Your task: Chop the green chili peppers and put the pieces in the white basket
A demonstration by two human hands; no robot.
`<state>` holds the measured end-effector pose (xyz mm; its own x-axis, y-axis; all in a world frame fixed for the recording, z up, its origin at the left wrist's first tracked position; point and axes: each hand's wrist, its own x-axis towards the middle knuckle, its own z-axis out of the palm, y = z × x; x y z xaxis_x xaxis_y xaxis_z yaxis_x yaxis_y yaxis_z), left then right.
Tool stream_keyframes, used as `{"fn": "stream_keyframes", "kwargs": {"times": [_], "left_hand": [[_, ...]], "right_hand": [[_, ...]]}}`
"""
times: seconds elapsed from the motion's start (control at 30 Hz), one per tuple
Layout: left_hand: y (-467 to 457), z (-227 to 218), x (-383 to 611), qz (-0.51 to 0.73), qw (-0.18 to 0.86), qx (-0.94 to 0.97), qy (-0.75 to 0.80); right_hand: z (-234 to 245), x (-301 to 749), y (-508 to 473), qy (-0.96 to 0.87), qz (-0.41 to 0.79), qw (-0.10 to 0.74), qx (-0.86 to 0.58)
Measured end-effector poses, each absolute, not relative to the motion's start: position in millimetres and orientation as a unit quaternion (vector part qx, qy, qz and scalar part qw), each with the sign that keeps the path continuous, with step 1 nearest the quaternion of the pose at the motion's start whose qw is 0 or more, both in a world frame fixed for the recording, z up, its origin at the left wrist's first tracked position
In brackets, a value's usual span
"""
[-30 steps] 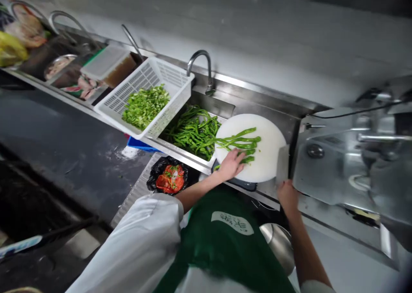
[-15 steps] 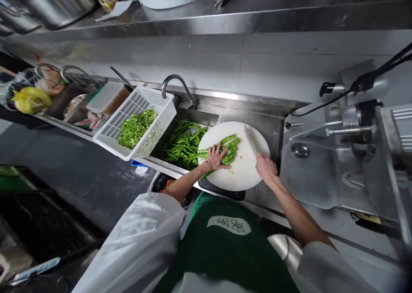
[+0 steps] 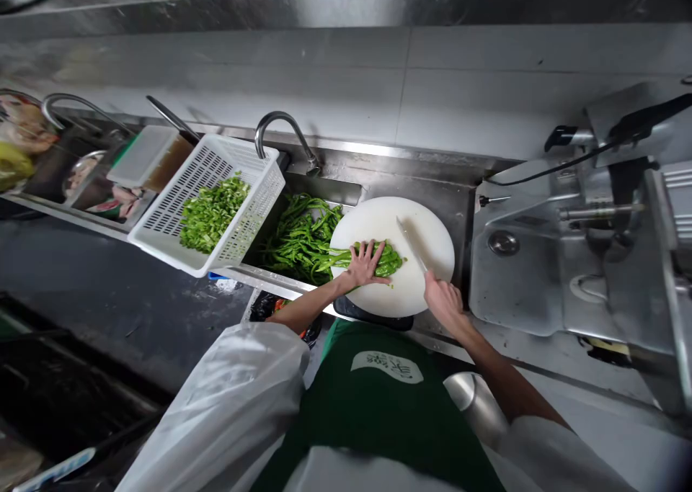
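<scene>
A round white cutting board (image 3: 373,215) lies across the sink edge in front of me. On it rests a bunch of long green peppers (image 3: 390,260), their ends to the right. My left hand (image 3: 365,267) lies on the peppers with its fingers spread, pressing them flat. In my right hand (image 3: 444,297) is the handle of a kitchen knife (image 3: 414,245), its blade angled up and left over the board, to the right of the peppers and apart from them. The handle is mostly hidden by the fingers. Small green bits lie near the pepper ends.
More whole green peppers (image 3: 303,236) fill the sink left of the board. A white perforated basket (image 3: 162,222) holds chopped green pieces (image 3: 213,215). A faucet (image 3: 286,121) curves over the sink. A metal slicing machine (image 3: 519,283) stands at right.
The peppers are bunched closer together under my left hand, with the upper ones drawn in. The knife has shifted slightly left. The camera view has tilted down and turned right.
</scene>
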<state>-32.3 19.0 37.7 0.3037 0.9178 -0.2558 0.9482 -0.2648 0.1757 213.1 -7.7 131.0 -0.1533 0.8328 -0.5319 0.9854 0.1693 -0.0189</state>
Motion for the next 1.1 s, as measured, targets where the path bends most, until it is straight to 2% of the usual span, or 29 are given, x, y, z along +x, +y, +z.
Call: {"fn": "stream_keyframes", "kwargs": {"times": [0.27,0.47,0.67,0.87,0.97,1.1], "left_hand": [[73,38,25,-0.064,0.177,0.893,0.408],[11,51,3,0.035,0.153,0.858,0.488],[-66,39,-26,0.005,0.228,0.796,0.561],[-36,49,-30,0.022,0.341,0.836,0.429],[-26,51,-18,0.04,0.308,0.828,0.467],[-32,50,1,0.073,0.185,0.81,0.551]], "right_hand": [[134,232,-54,0.664,-0.215,0.2,0.687],[125,230,-63,0.654,-0.217,0.142,0.711],[119,234,-63,0.652,-0.216,0.14,0.713],[115,236,-60,0.658,-0.22,0.142,0.706],[116,239,-59,0.651,-0.228,0.137,0.711],[121,235,-64,0.644,-0.23,0.124,0.718]]}}
